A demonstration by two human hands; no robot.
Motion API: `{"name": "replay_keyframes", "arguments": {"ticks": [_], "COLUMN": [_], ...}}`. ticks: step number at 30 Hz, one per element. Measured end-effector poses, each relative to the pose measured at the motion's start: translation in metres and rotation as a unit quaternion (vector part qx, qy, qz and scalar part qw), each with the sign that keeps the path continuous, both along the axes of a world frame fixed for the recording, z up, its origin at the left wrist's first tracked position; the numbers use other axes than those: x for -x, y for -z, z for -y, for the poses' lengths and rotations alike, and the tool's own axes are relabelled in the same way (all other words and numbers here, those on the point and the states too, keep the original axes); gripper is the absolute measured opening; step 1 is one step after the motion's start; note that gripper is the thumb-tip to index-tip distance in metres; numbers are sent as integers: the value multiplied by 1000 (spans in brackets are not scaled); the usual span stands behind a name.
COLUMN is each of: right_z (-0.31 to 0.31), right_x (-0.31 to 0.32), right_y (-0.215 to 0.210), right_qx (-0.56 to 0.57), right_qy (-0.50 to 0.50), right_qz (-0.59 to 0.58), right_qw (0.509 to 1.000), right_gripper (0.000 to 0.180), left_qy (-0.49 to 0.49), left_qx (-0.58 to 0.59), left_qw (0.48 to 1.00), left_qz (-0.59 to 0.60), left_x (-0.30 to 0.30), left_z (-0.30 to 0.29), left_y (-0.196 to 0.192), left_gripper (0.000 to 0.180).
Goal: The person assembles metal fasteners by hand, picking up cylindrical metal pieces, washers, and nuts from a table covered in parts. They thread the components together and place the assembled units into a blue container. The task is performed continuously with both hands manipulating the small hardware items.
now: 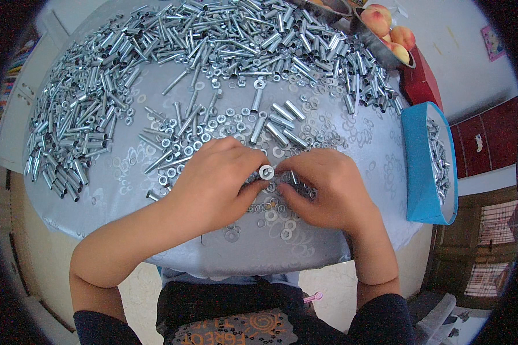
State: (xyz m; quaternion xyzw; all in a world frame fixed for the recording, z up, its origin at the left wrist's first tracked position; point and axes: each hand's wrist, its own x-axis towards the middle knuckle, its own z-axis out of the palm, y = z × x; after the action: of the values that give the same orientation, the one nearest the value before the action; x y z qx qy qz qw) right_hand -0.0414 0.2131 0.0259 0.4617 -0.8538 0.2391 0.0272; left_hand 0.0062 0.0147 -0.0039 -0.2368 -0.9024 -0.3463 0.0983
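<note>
Near the front middle of the table, my left hand (216, 181) pinches a metal bolt with a washer (266, 172) between thumb and fingertips. The bolt is seen nearly end-on, with the washer ringing its end; most of its length is hidden. Close on the other side is my right hand (325, 187), its fingers curled and its fingertips beside the washer. Small metal parts show under those fingers, but what they grip is not clear. Loose flat washers (271, 217) lie below both hands. Beyond them are several metal sleeves (277, 133), plus nuts (213, 123) and bolts (158, 161).
A large heap of bolts and sleeves (230, 40) curves along the table's back and left. At the right edge stands a blue box (423, 172) of metal parts. Behind it are a red box (421, 80) and a metal bowl (380, 49) of peaches (377, 22).
</note>
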Motion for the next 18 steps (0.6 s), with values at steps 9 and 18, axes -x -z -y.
{"name": "replay_keyframes", "arguments": {"ticks": [9,18], "right_z": [2,11], "right_x": [0,4], "right_y": [6,13], "right_qx": [-16,-56], "right_qy": [41,53], "right_qz": [11,-33], "right_qw": [999,997], "right_gripper": [19,20], "left_qy": [1,-8], "left_qx": [-3,1], "left_qw": [1000,1000], "left_qz": [-7,-5], "left_x": [-1,-1], "left_z": [1,0], "left_y": [0,-1], "left_gripper": [21,25]}}
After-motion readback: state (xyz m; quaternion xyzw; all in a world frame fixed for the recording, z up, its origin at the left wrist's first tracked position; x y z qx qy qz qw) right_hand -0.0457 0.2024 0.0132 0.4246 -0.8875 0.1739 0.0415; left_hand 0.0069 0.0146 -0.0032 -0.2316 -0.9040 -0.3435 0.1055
